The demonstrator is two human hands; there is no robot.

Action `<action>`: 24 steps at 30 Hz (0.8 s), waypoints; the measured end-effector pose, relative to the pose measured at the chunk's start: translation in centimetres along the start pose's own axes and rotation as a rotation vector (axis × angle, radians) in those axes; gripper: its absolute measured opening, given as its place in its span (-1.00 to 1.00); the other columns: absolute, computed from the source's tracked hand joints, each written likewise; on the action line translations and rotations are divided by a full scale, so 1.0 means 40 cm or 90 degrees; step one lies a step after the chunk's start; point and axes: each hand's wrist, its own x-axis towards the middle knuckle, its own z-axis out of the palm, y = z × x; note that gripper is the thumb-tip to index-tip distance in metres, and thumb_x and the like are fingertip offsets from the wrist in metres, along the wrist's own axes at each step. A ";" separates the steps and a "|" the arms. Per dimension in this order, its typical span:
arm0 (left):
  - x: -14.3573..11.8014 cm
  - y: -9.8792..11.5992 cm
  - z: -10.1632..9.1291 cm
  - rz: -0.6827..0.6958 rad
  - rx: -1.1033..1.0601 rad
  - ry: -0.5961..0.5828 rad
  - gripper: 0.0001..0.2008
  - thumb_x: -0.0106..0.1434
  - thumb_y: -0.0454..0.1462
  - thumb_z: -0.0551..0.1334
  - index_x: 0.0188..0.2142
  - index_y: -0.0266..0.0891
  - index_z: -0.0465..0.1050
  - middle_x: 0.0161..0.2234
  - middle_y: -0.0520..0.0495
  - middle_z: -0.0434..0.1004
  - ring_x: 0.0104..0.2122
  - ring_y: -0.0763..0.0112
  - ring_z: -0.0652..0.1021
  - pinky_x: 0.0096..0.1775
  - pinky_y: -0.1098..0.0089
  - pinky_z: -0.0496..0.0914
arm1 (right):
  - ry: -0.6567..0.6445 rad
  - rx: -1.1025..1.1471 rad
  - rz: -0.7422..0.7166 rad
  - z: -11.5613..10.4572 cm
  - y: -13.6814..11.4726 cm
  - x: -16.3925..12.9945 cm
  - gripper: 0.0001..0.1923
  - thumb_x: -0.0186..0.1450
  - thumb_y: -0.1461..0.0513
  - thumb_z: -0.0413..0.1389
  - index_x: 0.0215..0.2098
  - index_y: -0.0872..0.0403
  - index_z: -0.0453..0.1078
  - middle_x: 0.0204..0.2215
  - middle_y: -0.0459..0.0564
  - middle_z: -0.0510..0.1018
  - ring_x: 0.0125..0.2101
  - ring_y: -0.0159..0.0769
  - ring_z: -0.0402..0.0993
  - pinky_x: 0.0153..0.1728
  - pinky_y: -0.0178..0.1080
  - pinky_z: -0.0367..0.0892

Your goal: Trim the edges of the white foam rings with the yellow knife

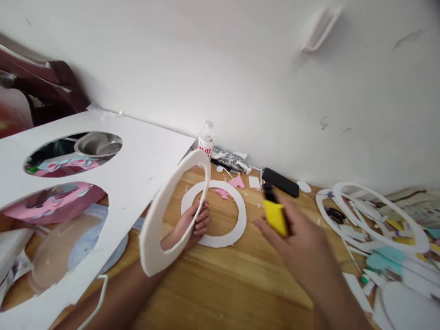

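My left hand (197,222) is closed around the right side of a white foam ring (156,229), which stands tilted on edge above the table. Beyond it, a second white ring (242,215) lies flat on the wood. In my right hand (302,247) is a small yellow-and-black tool (275,217), its black end pointing up toward the wall. Motion blurs that hand, and the tool's exact kind cannot be made out. It is apart from both rings.
A white sheet with large round cutouts (137,151) covers the left side. Near the wall stand a plastic bottle (206,137) and a black phone-like slab (280,182). More rings (421,238), scissors (335,214) and scraps crowd the right. Pink scraps (236,182) lie at centre.
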 end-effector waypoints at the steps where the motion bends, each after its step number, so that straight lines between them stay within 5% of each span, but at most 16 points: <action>1: -0.001 -0.001 -0.004 -0.011 -0.012 -0.014 -0.85 0.32 -0.22 0.22 -0.33 -0.23 0.32 -0.64 0.19 0.06 -0.74 0.64 0.12 -0.75 0.64 -0.03 | -0.096 -0.039 -0.009 0.024 -0.002 0.003 -0.66 0.31 0.15 0.14 0.05 -0.01 0.37 -0.28 -0.02 0.65 -0.38 -0.22 0.59 -0.39 -0.27 0.44; 4: -0.008 -0.006 -0.013 -0.048 -0.038 -0.050 -0.80 0.31 -0.20 0.23 -0.38 -0.21 0.26 -0.64 0.20 0.02 -0.74 0.65 0.08 -0.76 0.65 -0.04 | -0.353 -0.208 -0.007 0.069 -0.026 -0.004 -0.67 0.35 0.24 0.06 0.08 0.08 0.35 -0.38 0.03 0.65 -0.43 -0.17 0.60 -0.52 -0.30 0.28; 6: -0.013 -0.008 -0.017 -0.080 -0.045 -0.073 -0.76 0.30 -0.15 0.23 -0.38 -0.21 0.24 -0.64 0.19 0.03 -0.75 0.65 0.08 -0.77 0.65 -0.06 | -0.425 -0.322 0.025 0.075 -0.041 -0.014 -0.63 0.37 0.24 0.01 0.13 0.13 0.31 -0.46 0.06 0.64 -0.49 -0.11 0.60 -0.62 -0.29 0.08; 10: -0.013 -0.012 -0.025 -0.123 -0.048 -0.104 -0.70 0.30 -0.05 0.18 -0.41 -0.19 0.22 -0.63 0.16 0.06 -0.75 0.60 0.12 -0.80 0.63 -0.11 | -0.421 -0.406 0.047 0.060 -0.035 -0.039 -0.58 0.41 0.20 -0.05 0.19 0.16 0.23 -0.40 0.11 0.64 -0.52 -0.08 0.59 -0.65 -0.25 -0.05; 15: 0.001 -0.014 -0.033 -0.139 -0.042 -0.103 -0.70 0.34 -0.04 0.13 -0.38 -0.19 0.24 -0.60 0.15 0.12 -0.75 0.63 0.14 -0.79 0.63 -0.06 | -0.389 -0.262 -0.113 0.070 -0.007 -0.068 -0.39 0.27 0.36 0.02 0.28 0.07 0.07 -0.01 0.15 0.52 -0.29 -0.15 0.59 -0.45 -0.26 0.32; 18: 0.003 -0.016 -0.031 -0.131 -0.025 -0.085 -0.69 0.33 -0.01 0.14 -0.36 -0.20 0.26 -0.58 0.17 0.16 -0.77 0.68 0.10 -0.77 0.64 -0.02 | -0.395 -0.164 -0.175 0.088 -0.011 -0.056 -0.38 0.30 0.40 -0.06 0.31 0.01 0.05 0.03 0.12 0.46 -0.13 -0.17 0.52 -0.24 -0.22 0.39; 22: 0.002 -0.022 -0.027 -0.139 0.027 -0.050 -0.66 0.33 0.04 0.13 -0.32 -0.19 0.31 -0.59 0.15 0.18 -0.74 0.64 0.17 -0.73 0.61 0.05 | -0.409 -0.161 -0.120 0.101 -0.002 -0.016 -0.42 0.42 0.28 -0.10 0.36 -0.23 -0.01 -0.17 -0.03 0.53 -0.35 -0.25 0.54 -0.33 -0.22 0.39; 24: 0.003 -0.026 -0.027 -0.149 0.055 -0.040 -0.61 0.34 0.05 0.11 -0.38 -0.21 0.30 -0.61 0.14 0.15 -0.73 0.62 0.17 -0.72 0.58 0.04 | -0.388 -0.113 -0.083 0.097 0.013 -0.002 -0.46 0.45 0.25 -0.13 0.36 -0.23 -0.02 -0.08 -0.01 0.54 -0.27 -0.22 0.56 -0.27 -0.20 0.41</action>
